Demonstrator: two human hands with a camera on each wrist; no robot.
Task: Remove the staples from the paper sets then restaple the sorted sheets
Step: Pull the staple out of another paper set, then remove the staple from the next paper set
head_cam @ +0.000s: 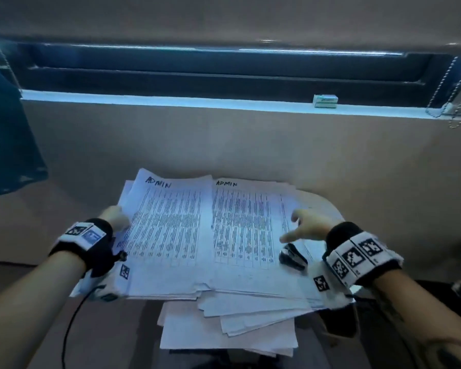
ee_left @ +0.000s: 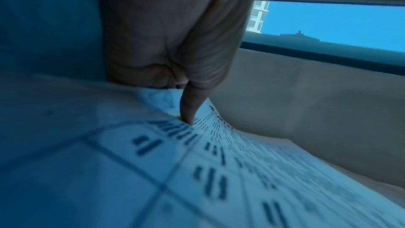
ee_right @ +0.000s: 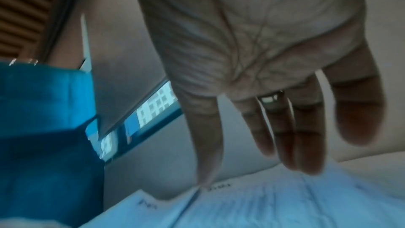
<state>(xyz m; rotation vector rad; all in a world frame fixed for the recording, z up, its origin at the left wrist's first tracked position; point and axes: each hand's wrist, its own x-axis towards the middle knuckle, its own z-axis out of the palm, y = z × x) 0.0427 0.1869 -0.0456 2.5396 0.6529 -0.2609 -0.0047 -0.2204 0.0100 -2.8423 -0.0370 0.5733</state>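
On the small table (head_cam: 328, 206) up against the wall sits a messy pile of paper, with two printed sheets side by side on top. Both have "ADMIN" handwritten at the far end, so their long axes run away from the person, tops toward the wall. Everything else on them is table print, too blurry to read. More loose sheets (head_cam: 229, 331) spill off the near edge.

Left hand (head_cam: 115, 215) grips the left sheet (head_cam: 168, 230) at its left edge; the wrist view shows the thumb pressing on top with the paper bowing up around it. Right hand (head_cam: 308, 225) hovers over the right sheet (head_cam: 245, 222), fingers straight and spread, holding nothing.

Black stapler (head_cam: 293, 257) lies on the right sheet's near right part, just under that hand, angled diagonally. Small green-and-white box (head_cam: 326, 100) sits on the window ledge, well apart; can't read its label or see inside.
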